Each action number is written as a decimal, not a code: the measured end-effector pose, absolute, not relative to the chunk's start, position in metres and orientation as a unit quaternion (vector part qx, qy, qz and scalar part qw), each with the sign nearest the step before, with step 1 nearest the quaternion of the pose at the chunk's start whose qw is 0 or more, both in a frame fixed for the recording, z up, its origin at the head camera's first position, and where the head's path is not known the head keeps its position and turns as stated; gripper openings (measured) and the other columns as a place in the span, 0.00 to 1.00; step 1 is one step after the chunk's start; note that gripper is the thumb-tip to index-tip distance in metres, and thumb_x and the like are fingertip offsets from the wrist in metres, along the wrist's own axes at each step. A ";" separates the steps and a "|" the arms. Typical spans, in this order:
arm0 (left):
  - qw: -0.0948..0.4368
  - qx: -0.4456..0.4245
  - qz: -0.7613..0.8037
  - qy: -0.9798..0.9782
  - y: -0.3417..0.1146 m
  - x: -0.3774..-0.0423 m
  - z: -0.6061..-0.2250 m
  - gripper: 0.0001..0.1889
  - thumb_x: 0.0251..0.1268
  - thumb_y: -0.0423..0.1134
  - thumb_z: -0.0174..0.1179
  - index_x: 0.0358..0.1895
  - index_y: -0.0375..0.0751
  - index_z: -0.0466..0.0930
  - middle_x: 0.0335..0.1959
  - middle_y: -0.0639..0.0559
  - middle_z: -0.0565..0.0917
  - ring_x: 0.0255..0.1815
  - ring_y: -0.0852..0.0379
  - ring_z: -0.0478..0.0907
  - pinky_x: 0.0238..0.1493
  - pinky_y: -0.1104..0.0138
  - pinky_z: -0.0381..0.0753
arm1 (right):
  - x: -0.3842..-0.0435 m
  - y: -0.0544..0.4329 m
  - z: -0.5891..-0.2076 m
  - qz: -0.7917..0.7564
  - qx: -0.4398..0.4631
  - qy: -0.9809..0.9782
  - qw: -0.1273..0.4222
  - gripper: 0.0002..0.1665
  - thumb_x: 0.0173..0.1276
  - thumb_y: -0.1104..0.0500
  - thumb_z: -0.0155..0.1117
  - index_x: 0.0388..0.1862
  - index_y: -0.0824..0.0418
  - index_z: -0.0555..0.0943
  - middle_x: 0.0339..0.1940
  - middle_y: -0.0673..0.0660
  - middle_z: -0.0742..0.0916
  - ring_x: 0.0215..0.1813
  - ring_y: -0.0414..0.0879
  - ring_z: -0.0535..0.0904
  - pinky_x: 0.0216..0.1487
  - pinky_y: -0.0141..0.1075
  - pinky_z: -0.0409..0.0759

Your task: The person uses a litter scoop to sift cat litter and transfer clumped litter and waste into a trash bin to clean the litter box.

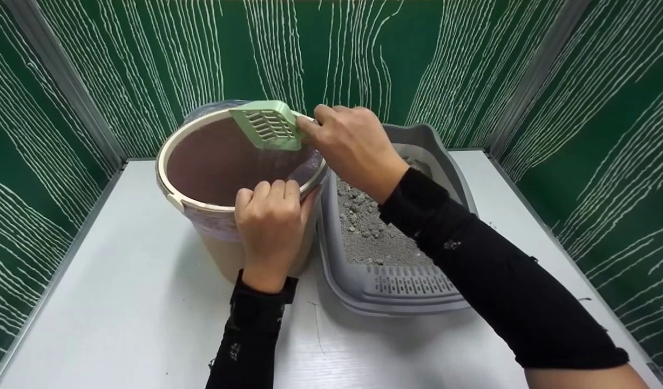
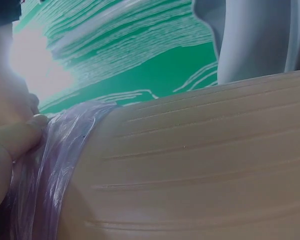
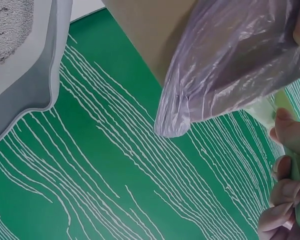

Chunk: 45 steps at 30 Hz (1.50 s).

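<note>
Your right hand [image 1: 358,143] grips the scoop [image 1: 268,125]; your left hand [image 1: 271,216] grasps the bin [image 1: 221,249]. White-streaked green walls [image 1: 418,59] border the white table [image 1: 115,308].

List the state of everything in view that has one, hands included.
Scoop: tilted, above the bin's mouth
Bin: open-topped, lined
Liner: folded over bin's edge, wrinkled
Litter: clumpy, uneven
Litter tray: uncovered, holding litter
Left hand: gripping bin's edge
Right hand: gripping scoop's handle
</note>
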<state>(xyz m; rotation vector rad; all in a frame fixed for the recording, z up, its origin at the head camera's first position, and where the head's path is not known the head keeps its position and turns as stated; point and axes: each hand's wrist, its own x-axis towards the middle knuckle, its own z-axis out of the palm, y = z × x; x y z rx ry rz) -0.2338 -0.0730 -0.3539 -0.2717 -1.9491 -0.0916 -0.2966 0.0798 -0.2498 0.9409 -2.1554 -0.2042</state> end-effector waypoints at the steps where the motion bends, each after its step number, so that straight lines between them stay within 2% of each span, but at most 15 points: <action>1: 0.554 -0.115 -0.039 -0.824 -0.073 -0.234 -0.354 0.21 0.64 0.52 0.75 0.27 0.39 0.80 0.22 0.48 0.79 0.25 0.46 0.74 0.32 0.54 0.68 | -0.297 0.081 -0.250 -0.078 0.369 -0.843 0.385 0.13 0.77 0.58 0.68 0.58 0.56 0.88 0.27 0.56 0.81 0.22 0.48 0.73 0.20 0.42 0.75; 5: 0.558 -0.114 -0.043 -0.821 -0.074 -0.234 -0.354 0.21 0.65 0.52 0.75 0.27 0.39 0.80 0.22 0.48 0.79 0.25 0.46 0.74 0.32 0.54 0.68 | -0.297 0.084 -0.250 -0.065 0.373 -0.840 0.388 0.08 0.78 0.57 0.67 0.50 0.58 0.87 0.26 0.56 0.81 0.21 0.48 0.73 0.20 0.42 0.74; 7: 0.558 -0.114 -0.046 -0.821 -0.074 -0.234 -0.354 0.21 0.66 0.53 0.74 0.27 0.39 0.81 0.22 0.48 0.80 0.24 0.46 0.74 0.32 0.54 0.69 | -0.297 0.088 -0.249 -0.040 0.369 -0.849 0.377 0.11 0.81 0.55 0.64 0.50 0.60 0.87 0.27 0.57 0.84 0.20 0.48 0.74 0.20 0.41 0.74; 12: 0.552 -0.113 -0.051 -0.825 -0.075 -0.233 -0.355 0.23 0.70 0.56 0.71 0.28 0.38 0.82 0.22 0.47 0.80 0.23 0.47 0.73 0.32 0.54 0.69 | -0.292 0.110 -0.236 0.034 0.289 -0.903 0.316 0.24 0.85 0.49 0.56 0.51 0.68 0.86 0.30 0.60 0.89 0.21 0.47 0.77 0.21 0.39 0.74; 15: 0.548 -0.112 -0.054 -0.827 -0.075 -0.233 -0.355 0.24 0.71 0.56 0.70 0.29 0.38 0.82 0.21 0.47 0.80 0.23 0.47 0.73 0.32 0.54 0.69 | -0.287 0.135 -0.224 0.050 0.204 -0.944 0.256 0.24 0.87 0.50 0.54 0.51 0.72 0.84 0.29 0.61 0.87 0.21 0.48 0.75 0.22 0.40 0.74; 20: 0.543 -0.112 -0.055 -0.831 -0.074 -0.231 -0.354 0.24 0.72 0.57 0.69 0.28 0.39 0.82 0.22 0.48 0.80 0.23 0.48 0.72 0.32 0.55 0.69 | -0.284 0.181 -0.228 0.013 0.106 -0.988 0.110 0.18 0.84 0.57 0.58 0.42 0.72 0.83 0.26 0.62 0.84 0.20 0.49 0.75 0.18 0.41 0.76; 21: 0.543 -0.112 -0.054 -0.831 -0.075 -0.231 -0.354 0.24 0.72 0.57 0.69 0.28 0.39 0.82 0.21 0.48 0.80 0.23 0.48 0.72 0.31 0.55 0.69 | -0.284 0.187 -0.234 0.005 0.098 -0.993 0.067 0.19 0.84 0.54 0.59 0.46 0.71 0.84 0.26 0.62 0.85 0.20 0.50 0.76 0.19 0.42 0.78; 24: 0.544 -0.111 -0.050 -0.830 -0.074 -0.231 -0.352 0.24 0.72 0.57 0.69 0.28 0.39 0.81 0.21 0.48 0.80 0.22 0.48 0.72 0.31 0.55 0.69 | -0.284 0.199 -0.256 -0.010 0.087 -0.994 -0.071 0.39 0.77 0.32 0.62 0.57 0.68 0.83 0.36 0.66 0.89 0.31 0.56 0.86 0.34 0.50 0.88; 27: 0.547 -0.110 -0.047 -0.829 -0.074 -0.232 -0.351 0.24 0.71 0.58 0.70 0.28 0.39 0.82 0.21 0.48 0.80 0.22 0.49 0.72 0.31 0.55 0.68 | -0.282 0.202 -0.277 -0.013 0.089 -0.978 -0.190 0.57 0.60 0.14 0.59 0.58 0.65 0.83 0.42 0.65 0.90 0.39 0.58 0.88 0.45 0.56 0.88; 29: 0.547 -0.110 -0.047 -0.828 -0.074 -0.232 -0.351 0.24 0.70 0.58 0.70 0.28 0.39 0.82 0.21 0.48 0.80 0.22 0.49 0.72 0.31 0.55 0.68 | -0.280 0.202 -0.289 -0.017 0.103 -0.968 -0.227 0.44 0.68 0.21 0.61 0.42 0.62 0.84 0.36 0.60 0.89 0.36 0.53 0.86 0.43 0.52 0.87; 30: 0.548 -0.110 -0.046 -0.828 -0.074 -0.232 -0.351 0.25 0.71 0.58 0.70 0.28 0.39 0.82 0.21 0.48 0.80 0.22 0.49 0.72 0.31 0.55 0.68 | -0.279 0.202 -0.294 -0.018 0.111 -0.964 -0.241 0.36 0.73 0.28 0.62 0.30 0.60 0.81 0.31 0.56 0.86 0.31 0.49 0.82 0.39 0.47 0.86; 32: 0.548 -0.109 -0.045 -0.828 -0.073 -0.232 -0.352 0.25 0.71 0.58 0.70 0.28 0.38 0.82 0.21 0.47 0.81 0.22 0.48 0.73 0.31 0.55 0.69 | -0.278 0.201 -0.304 -0.018 0.130 -0.960 -0.248 0.24 0.79 0.45 0.61 0.22 0.54 0.72 0.23 0.51 0.79 0.25 0.44 0.75 0.32 0.39 0.80; 34: 0.548 -0.110 -0.046 -0.828 -0.073 -0.232 -0.354 0.24 0.71 0.57 0.70 0.28 0.38 0.82 0.22 0.47 0.81 0.23 0.48 0.73 0.31 0.55 0.69 | -0.278 0.199 -0.314 -0.011 0.139 -0.959 -0.248 0.22 0.76 0.58 0.58 0.19 0.51 0.67 0.21 0.49 0.73 0.23 0.42 0.68 0.28 0.36 0.75; 37: 0.547 -0.110 -0.045 -0.829 -0.073 -0.232 -0.355 0.24 0.71 0.57 0.70 0.28 0.38 0.82 0.22 0.47 0.81 0.23 0.47 0.74 0.32 0.54 0.69 | -0.282 0.197 -0.329 -0.023 0.160 -0.957 -0.241 0.23 0.76 0.61 0.55 0.18 0.52 0.65 0.20 0.49 0.72 0.23 0.42 0.67 0.28 0.35 0.74; 45: 0.541 -0.111 -0.047 -0.833 -0.073 -0.232 -0.356 0.23 0.71 0.56 0.70 0.29 0.39 0.82 0.22 0.47 0.81 0.24 0.47 0.73 0.32 0.54 0.69 | -0.300 0.195 -0.364 -0.071 0.187 -0.964 -0.176 0.17 0.65 0.72 0.57 0.19 0.58 0.70 0.26 0.59 0.80 0.29 0.51 0.77 0.40 0.49 0.88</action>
